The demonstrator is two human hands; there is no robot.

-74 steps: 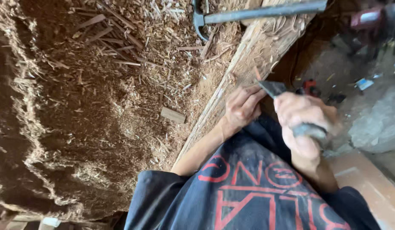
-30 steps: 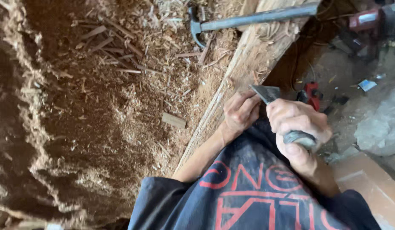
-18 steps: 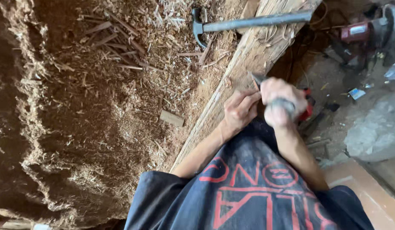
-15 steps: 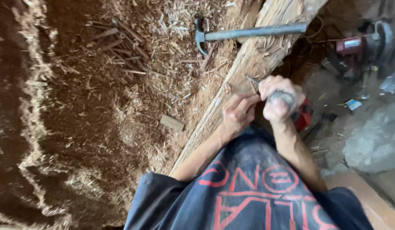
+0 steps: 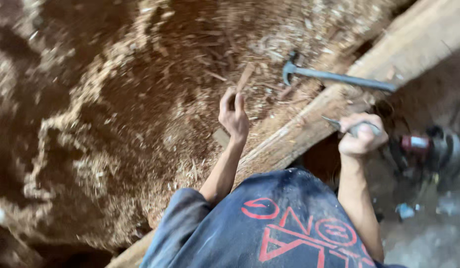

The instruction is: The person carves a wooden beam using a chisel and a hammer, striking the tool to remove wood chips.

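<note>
Chisel [image 5: 351, 128] in right hand [image 5: 363, 135]; left hand [image 5: 234, 113] raised w/ wood sliver [image 5: 245, 77]

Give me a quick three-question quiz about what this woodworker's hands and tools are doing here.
1. True or false: the right hand grips a chisel against the wooden beam.
2. What does the left hand pinch in its fingers? A) a nail B) a wood sliver C) a rag
3. Which tool lies unheld across the beam?

Key: 1 true; 2 B; 3 the claw hammer.
</note>
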